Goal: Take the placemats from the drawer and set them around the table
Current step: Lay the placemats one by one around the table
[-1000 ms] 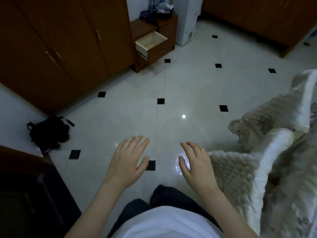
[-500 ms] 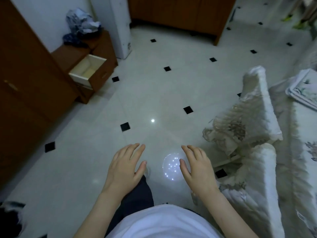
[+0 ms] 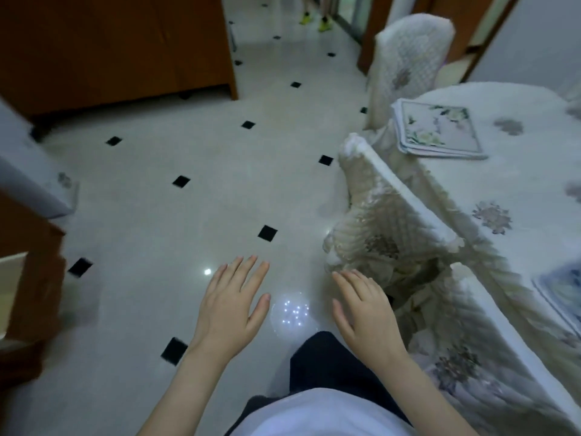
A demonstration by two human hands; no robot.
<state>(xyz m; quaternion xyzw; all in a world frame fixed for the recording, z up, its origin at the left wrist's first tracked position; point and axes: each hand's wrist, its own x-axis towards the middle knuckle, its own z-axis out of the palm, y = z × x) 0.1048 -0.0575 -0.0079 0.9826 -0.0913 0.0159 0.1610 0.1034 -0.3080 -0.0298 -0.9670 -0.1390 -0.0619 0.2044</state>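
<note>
- A stack of floral placemats [image 3: 437,130] lies at about 1 o'clock in the view, on the near-left edge of the surface [image 3: 515,196], which is draped in a quilted white cloth with flower motifs.
- Another placemat [image 3: 562,297], blue-edged, sits at about 3 o'clock on the same surface, cut off by the right border of the view.
- The left hand [image 3: 231,313] hovers at about 6 o'clock over the floor, palm down, fingers straight and slightly spread, holding nothing.
- The right hand [image 3: 366,313] hovers just to its right, also palm down with relaxed, extended fingers, empty; its fingertips are near the back of a chair but contact cannot be told.
- That nearest chair [image 3: 386,215], covered in quilted white fabric, stands between the hands and the surface, tucked against the cloth.
- A second covered chair [image 3: 408,55] stands at 1 o'clock, beyond the stack of placemats.
- A third covered chair [image 3: 509,357] is at about 4 o'clock, beside the blue-edged placemat.
- The floor [image 3: 176,234] is pale glossy tile with small black diamond insets.
- A wooden cabinet [image 3: 116,48] fills the 11 o'clock area.
- At 12 o'clock, far off, another person's feet in yellow shoes [image 3: 314,22] show.
</note>
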